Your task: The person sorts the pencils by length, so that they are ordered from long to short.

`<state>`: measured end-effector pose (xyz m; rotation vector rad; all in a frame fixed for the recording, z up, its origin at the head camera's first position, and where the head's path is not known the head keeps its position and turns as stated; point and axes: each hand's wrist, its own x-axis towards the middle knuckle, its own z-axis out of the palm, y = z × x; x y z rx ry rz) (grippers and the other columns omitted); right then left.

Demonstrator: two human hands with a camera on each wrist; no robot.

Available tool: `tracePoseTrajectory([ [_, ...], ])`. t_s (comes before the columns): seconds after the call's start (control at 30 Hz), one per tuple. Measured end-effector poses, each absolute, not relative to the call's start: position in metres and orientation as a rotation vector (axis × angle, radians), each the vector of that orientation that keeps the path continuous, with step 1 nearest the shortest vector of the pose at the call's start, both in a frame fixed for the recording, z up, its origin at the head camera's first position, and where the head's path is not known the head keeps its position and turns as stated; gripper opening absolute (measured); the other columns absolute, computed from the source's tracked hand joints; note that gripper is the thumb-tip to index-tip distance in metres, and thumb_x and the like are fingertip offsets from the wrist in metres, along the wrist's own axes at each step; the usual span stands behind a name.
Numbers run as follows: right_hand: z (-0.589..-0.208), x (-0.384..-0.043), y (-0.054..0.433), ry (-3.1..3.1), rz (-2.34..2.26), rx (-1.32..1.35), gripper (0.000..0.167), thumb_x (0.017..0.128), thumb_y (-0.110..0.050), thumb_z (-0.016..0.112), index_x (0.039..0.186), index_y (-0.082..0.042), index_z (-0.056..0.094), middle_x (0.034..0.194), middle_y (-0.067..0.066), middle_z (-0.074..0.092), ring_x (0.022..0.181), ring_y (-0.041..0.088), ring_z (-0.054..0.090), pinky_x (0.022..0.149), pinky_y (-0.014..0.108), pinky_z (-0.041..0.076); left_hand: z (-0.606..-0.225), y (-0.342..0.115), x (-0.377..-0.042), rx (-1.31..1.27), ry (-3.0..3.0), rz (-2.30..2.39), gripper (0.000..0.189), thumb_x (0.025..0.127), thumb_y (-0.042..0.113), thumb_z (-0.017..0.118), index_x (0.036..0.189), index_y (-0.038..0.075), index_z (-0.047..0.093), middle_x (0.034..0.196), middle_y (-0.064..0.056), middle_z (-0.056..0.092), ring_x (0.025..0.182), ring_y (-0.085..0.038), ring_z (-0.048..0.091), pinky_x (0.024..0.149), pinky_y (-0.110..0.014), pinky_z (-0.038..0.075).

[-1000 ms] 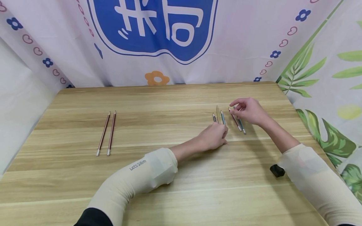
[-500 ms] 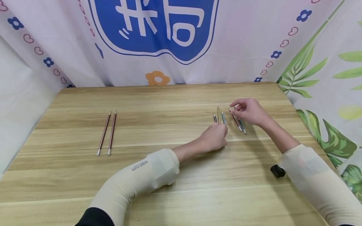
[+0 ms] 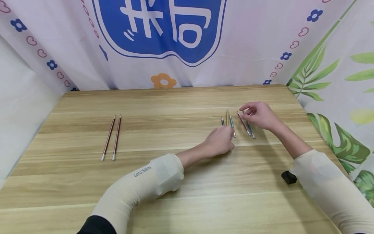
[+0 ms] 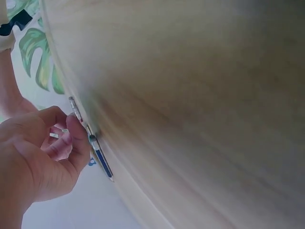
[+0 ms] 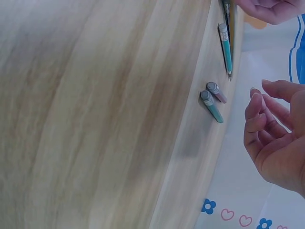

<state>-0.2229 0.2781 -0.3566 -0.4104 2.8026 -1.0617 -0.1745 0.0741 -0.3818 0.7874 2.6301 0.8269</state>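
Note:
My left hand [image 3: 219,141] lies low over a group of pencils, its fingers curled, thumb and forefinger meeting. It pinches a yellow pencil [image 3: 227,117], whose lower part the hand hides. Left of this pencil is a dark pencil [image 3: 222,121], partly covered, and to its right lies a light blue pencil [image 3: 231,121]. My right hand [image 3: 260,115] hovers just above a dark red pencil [image 3: 243,124] and a teal pencil [image 5: 212,107]. Its fingers are loosely bent, with nothing between them in the right wrist view.
Two dark red pencils, one [image 3: 108,138] beside the other [image 3: 117,138], lie nearly parallel on the left of the wooden table [image 3: 163,117]. A small black object [image 3: 289,177] sits by the right sleeve. A printed curtain [image 3: 248,42] hangs behind the table's far edge.
The yellow pencil has shifted slightly right with my left hand's fingers. The light blue pencil's eraser end now shows beside that hand. My right hand has stayed almost still.

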Motion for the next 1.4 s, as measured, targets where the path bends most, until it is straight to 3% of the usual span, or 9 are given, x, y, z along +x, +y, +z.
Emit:
tracePoseTrajectory([
  [0.17,-0.359,-0.223,0.280,2.807,-1.068,-0.417,0.026,0.096,-0.005,0.072,0.117,0.009,0.069,0.091,0.022,0.074,0.066,0.010,0.063,0.057,0.019,0.052,-0.377,0.069,-0.176,0.784,2.621,0.898,0.032,0.085,0.001,0.075,0.068,0.013,0.051,0.062,0.004,0.051,0.054,-0.007,0.047,0.048,-0.017,0.036],
  [0.5,-0.362,-0.224,0.283,2.803,-1.071,-0.401,0.026,0.095,-0.002,0.072,0.117,0.010,0.069,0.090,0.022,0.073,0.065,0.010,0.063,0.056,0.019,0.050,-0.372,0.054,-0.180,0.786,2.666,1.025,0.022,0.082,0.000,0.072,0.072,0.013,0.057,0.064,0.004,0.055,0.056,-0.008,0.052,0.050,-0.019,0.037],
  [0.7,-0.362,-0.224,0.284,2.797,-1.084,-0.387,0.025,0.094,0.000,0.070,0.117,0.010,0.069,0.091,0.024,0.073,0.067,0.011,0.064,0.056,0.019,0.050,-0.370,0.042,-0.180,0.767,2.647,1.157,0.009,0.083,0.000,0.072,0.089,0.007,0.068,0.066,0.002,0.058,0.055,-0.008,0.050,0.047,-0.019,0.038],
  [0.97,-0.362,-0.224,0.284,2.784,-1.078,-0.371,0.026,0.095,0.000,0.069,0.118,0.010,0.068,0.091,0.023,0.072,0.066,0.014,0.063,0.056,0.020,0.050,-0.369,0.023,-0.182,0.767,2.624,1.300,0.034,0.086,-0.001,0.067,0.120,-0.002,0.073,0.059,0.004,0.051,0.051,-0.005,0.040,0.046,-0.017,0.029],
  [1.13,-0.361,-0.224,0.284,2.781,-1.076,-0.375,0.026,0.095,0.000,0.069,0.119,0.010,0.068,0.092,0.023,0.072,0.066,0.014,0.063,0.056,0.020,0.049,-0.369,0.010,-0.184,0.725,2.616,1.376,0.041,0.085,-0.003,0.061,0.125,-0.006,0.070,0.060,0.002,0.050,0.054,-0.007,0.041,0.050,-0.018,0.031],
  [1.4,-0.361,-0.224,0.283,2.776,-1.070,-0.379,0.026,0.096,0.000,0.069,0.120,0.010,0.067,0.094,0.024,0.072,0.070,0.017,0.065,0.057,0.020,0.051,-0.370,-0.012,-0.185,0.648,2.656,1.441,0.041,0.085,-0.004,0.063,0.126,-0.007,0.069,0.069,-0.002,0.060,0.062,-0.010,0.050,0.060,-0.019,0.044],
])
